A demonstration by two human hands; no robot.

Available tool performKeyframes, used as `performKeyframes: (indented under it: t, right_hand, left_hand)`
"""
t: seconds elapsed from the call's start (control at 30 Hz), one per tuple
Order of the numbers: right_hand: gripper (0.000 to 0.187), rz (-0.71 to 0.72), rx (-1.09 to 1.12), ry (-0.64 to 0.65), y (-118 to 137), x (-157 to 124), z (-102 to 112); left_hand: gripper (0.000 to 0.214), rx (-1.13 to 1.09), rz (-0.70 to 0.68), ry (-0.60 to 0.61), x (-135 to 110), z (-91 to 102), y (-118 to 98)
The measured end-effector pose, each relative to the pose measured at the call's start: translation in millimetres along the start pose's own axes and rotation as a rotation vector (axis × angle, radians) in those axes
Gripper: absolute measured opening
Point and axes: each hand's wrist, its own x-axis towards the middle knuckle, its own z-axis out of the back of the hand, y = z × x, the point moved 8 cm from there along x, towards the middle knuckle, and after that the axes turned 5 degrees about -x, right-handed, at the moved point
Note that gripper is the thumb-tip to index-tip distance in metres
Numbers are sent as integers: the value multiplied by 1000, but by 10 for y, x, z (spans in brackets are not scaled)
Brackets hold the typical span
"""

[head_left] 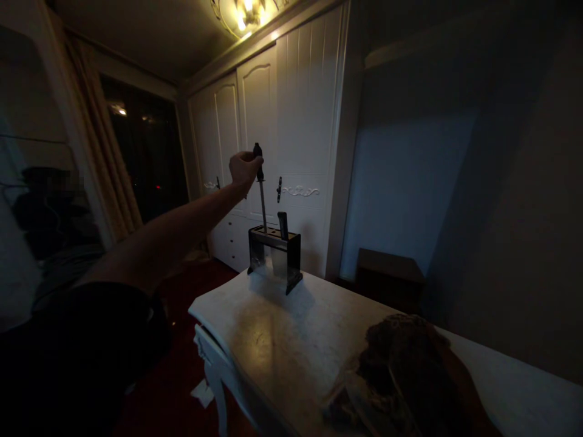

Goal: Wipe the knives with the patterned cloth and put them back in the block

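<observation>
The metal rod [263, 209] gleams, the tabletop [273, 346] is glossy, the knife block [274, 258] perhaps clear plastic

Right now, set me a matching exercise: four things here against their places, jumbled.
Things:
1 rod
2 knife handle
3 block
4 heap

Places:
A near end of the table
B gripped in the left hand, tip down in the block
C far end of the table
D sticking up out of the block, untouched

Pairs: 1-B, 2-D, 3-C, 4-A
</observation>
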Motion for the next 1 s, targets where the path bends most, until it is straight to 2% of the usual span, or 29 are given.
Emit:
performKeyframes:
  t: [0.1, 0.27, 0.47, 0.63, 0.7, 0.83, 0.9, 1.0]
  right_hand:
    - [43, -16, -1, 3, 3, 41, 10]
    - [38, -11, 18, 29, -16, 0, -46]
    - [52, 5, 26, 46, 32, -101, -41]
    - [51, -8, 69, 39, 90, -135, -83]
    - [52, -38, 114, 61, 56, -119, -127]
    - [57, 51, 194, 102, 84, -83, -170]
    - [59, 86, 168, 104, 106, -87, -170]
    - [61, 90, 131, 106, 121, -109, -169]
  left_hand:
    - [21, 46, -75, -18, -171, -28, -129]
    - [15, 15, -29, 130, -537, -210, -189]
    - [14, -96, 96, 308, -995, -480, -296]
    - [9, -169, 107, 446, -1385, -778, -521]
    - [6, -204, 102, 446, -1508, -875, -596]
    - [10, -303, 65, 375, -1730, -1022, -672]
    - [11, -372, 46, 330, -1869, -1078, -654]
    - [11, -463, 90, 292, -2150, -1175, -519]
